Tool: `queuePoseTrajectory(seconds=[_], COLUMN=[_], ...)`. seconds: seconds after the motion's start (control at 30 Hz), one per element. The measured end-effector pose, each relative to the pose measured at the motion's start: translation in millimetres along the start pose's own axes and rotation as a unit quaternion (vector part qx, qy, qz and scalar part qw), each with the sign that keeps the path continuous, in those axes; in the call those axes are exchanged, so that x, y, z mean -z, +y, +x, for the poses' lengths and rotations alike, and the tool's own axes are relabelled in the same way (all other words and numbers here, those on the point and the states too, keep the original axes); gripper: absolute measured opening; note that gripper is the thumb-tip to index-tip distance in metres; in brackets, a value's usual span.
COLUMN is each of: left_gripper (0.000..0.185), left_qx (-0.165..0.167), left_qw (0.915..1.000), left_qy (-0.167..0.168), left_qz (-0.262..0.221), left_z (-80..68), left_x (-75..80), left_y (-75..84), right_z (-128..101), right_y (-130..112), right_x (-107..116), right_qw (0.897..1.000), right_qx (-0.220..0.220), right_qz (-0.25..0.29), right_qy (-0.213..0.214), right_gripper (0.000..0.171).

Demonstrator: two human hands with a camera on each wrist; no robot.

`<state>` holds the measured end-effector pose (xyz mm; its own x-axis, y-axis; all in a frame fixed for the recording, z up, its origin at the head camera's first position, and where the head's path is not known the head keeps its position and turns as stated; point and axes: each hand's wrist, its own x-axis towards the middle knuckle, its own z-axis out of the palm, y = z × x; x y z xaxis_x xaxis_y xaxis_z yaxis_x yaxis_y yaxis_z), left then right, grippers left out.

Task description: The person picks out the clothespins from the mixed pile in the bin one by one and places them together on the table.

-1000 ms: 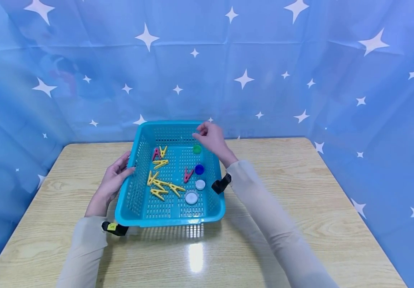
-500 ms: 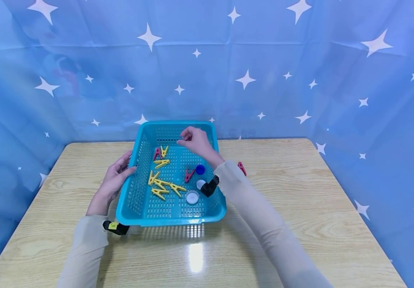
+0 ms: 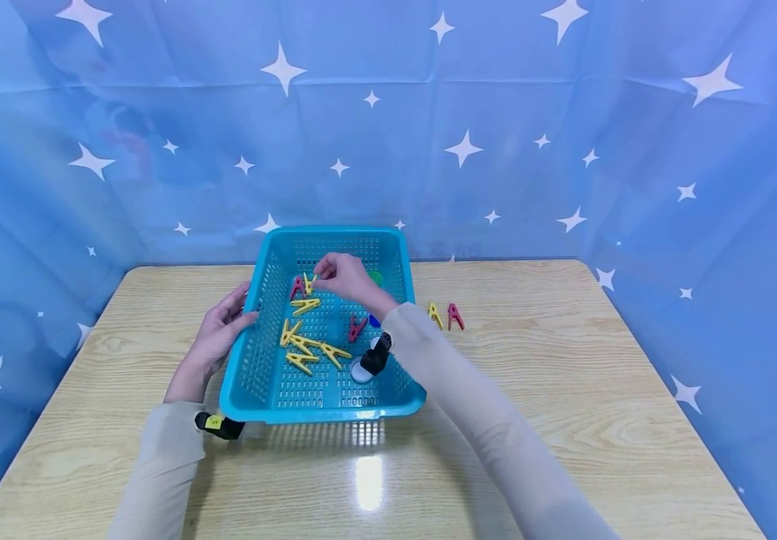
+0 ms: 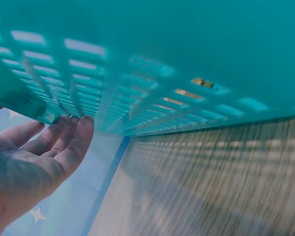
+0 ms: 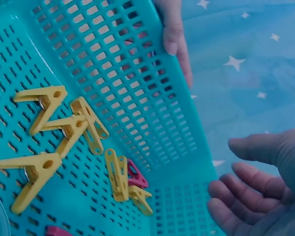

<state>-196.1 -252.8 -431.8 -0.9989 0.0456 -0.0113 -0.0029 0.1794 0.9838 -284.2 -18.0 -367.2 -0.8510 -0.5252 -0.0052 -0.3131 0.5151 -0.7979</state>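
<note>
A turquoise plastic basket (image 3: 321, 414) stands on the table, tilted in the head view. My left hand (image 3: 221, 330) grips its left rim, thumb over the edge and fingers against the outer wall. In the basket lie several yellow clothespins (image 3: 301, 361), with a red clothespin (image 3: 356, 328) near the middle and another red clothespin (image 3: 298, 287) at the back left. My right hand (image 3: 348, 279) is over the back of the basket, fingertips close to a yellow clothespin (image 3: 309, 284). In the right wrist view its fingers are loosely bent, with nothing between them and the thumb.
A green cap (image 3: 376, 277), a blue cap (image 3: 374, 322) and a white cap (image 3: 361, 372) lie along the basket's right side, partly behind the right arm. On the table (image 3: 564, 390) to the right are a yellow clothespin (image 3: 435, 315) and a red clothespin (image 3: 455, 316).
My right hand has moved left and a little down, from the basket's back right corner to the clothespins at back left. The clothespins on the table came into view. My left hand keeps its grip.
</note>
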Motion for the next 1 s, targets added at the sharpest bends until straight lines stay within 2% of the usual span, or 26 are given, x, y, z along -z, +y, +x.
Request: queuePoseTrajectory(seconds=[0.37,0.67,0.8,1.0], left_gripper=[0.063,0.063,0.063,0.062], left_qx=[0.001,0.003,0.002,-0.004], left_qw=[1.0000,0.9999,0.9999,0.9999], left_qy=[0.004,-0.002,-0.002,-0.004], left_qz=[-0.004,-0.011,-0.013,-0.011], left_z=[-0.5,-1.4,-0.6,-0.6], left_x=[-0.5,-0.3,0.1,0.2], left_y=[1.5,3.8,2.6,1.6], right_z=[9,21,26,31], right_y=[2,13,17,23], right_x=[-18,-30,-37,-46], right_qw=[0.992,0.976,0.972,0.971], right_qx=[-0.003,-0.009,-0.013,-0.029], right_qz=[0.020,0.086,0.099,0.095], right_qy=[-0.122,-0.201,-0.215,-0.216], right_gripper=[0.028,0.035,0.036,0.036])
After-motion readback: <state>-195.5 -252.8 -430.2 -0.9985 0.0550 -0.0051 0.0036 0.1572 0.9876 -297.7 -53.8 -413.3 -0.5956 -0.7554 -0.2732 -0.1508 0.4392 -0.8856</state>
